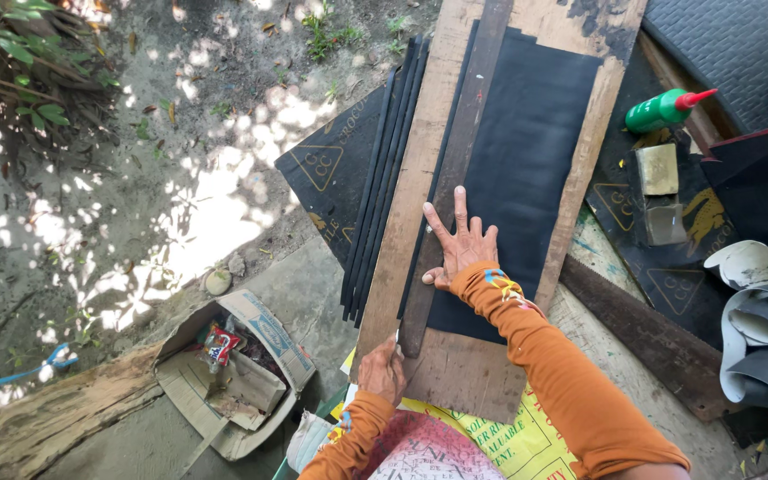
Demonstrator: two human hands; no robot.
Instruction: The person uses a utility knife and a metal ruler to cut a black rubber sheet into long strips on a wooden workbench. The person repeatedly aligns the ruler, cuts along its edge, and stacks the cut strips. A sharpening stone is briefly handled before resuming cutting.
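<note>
Pressing flat, the right hand [460, 244] lies with fingers spread wide on a long dark straightedge [455, 169] and the black sheet [526, 151] beneath it, holding nothing, just pinning both down. The wooden board [420, 169] is the landmark: the black sheet covers the board's middle and right part, its left edge running under the straightedge, its near edge stopping short of the board's near end, so bare wood shows there. The straightedge runs lengthwise along the board, slightly tilted, from the far end to close by the near one. The left hand [383, 369] sits at the board's near left edge, fingers curled at the straightedge's near tip; cannot tell if they hold a tool. Both sleeves are orange.

Left of the board, touching its edge, lie several narrow black strips [384, 178] stacked side by side on another black sheet with yellow triangle prints [331, 169]. Further left of the board is open dirt ground [180, 133], dappled with light. Near-left of the board, an open cardboard box [233, 373] with wrappers inside. Right of the board: a green glue bottle with red tip [664, 109], two small blocks [658, 169] on a printed black sheet, a dark wooden plank [642, 333] angled away from the board's right edge, and rolled grey material [762, 347] beyond that. Right side crowded; left side roomy. Yellow printed paper [508, 444] pokes out under the board's near end.
</note>
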